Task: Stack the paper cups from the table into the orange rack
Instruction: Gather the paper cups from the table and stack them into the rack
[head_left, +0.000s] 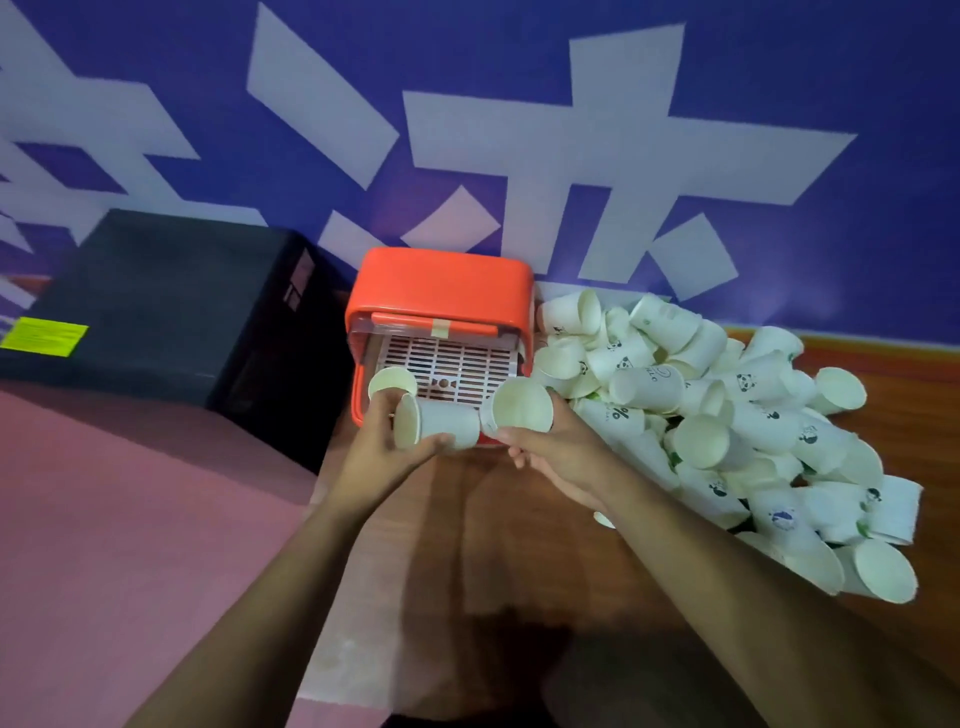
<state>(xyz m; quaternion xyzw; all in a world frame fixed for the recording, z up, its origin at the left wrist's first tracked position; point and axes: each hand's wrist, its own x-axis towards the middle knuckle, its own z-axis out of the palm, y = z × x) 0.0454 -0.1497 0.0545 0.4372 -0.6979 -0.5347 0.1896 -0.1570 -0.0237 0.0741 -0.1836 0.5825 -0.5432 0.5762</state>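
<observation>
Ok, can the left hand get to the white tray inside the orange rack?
Probably yes. The left hand, gripping paper cups, is right at the open front of the orange rack, and nothing seems to block the way to the white tray.

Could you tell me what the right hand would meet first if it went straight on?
Probably the orange rack: the right hand, gripping a paper cup, points at its slatted tray, though depth is unclear.
</observation>
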